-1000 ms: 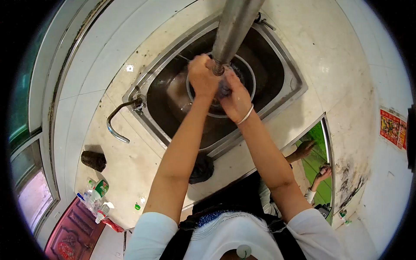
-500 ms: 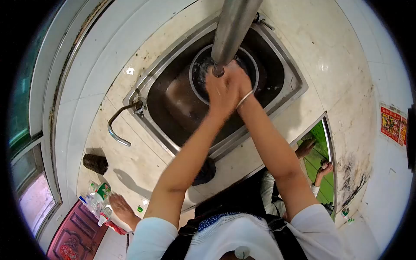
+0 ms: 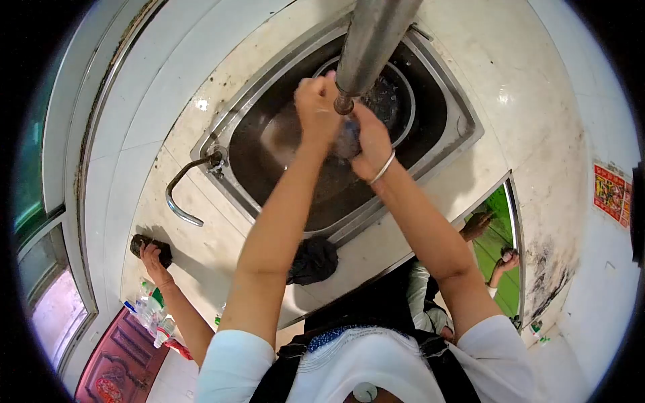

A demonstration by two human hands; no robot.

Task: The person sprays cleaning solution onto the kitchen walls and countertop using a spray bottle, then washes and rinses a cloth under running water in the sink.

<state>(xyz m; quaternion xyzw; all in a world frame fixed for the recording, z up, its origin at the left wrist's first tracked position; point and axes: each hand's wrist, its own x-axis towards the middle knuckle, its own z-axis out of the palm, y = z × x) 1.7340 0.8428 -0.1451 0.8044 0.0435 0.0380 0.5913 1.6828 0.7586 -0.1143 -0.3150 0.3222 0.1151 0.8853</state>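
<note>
Over the steel sink (image 3: 269, 198) my left hand (image 3: 317, 111) is closed, its fingers curled; whatever it holds is hidden. My right hand (image 3: 373, 138) is beside it, fingers partly hidden behind the thick metal pipe (image 3: 376, 47) and curled toward the left hand. Between the two hands shows a blurred, greyish wet thing (image 3: 347, 140) whose kind I cannot make out. Behind them in the sink stands a round basin (image 3: 411, 111) with water in it, largely covered by the pipe and my hands.
A curved faucet (image 3: 176, 191) stands at the sink's left corner. A black crumpled bag or cloth (image 3: 314, 260) lies at the near edge. At left, another person's hand (image 3: 154, 263) grips a dark block (image 3: 139, 243), near plastic bottles (image 3: 153, 305). A green board (image 3: 497, 248) is at right.
My hands, together over the basin before, are now apart, the left moved left and the right nearer to me. The other person's hand has moved from near the bottles onto the dark block.
</note>
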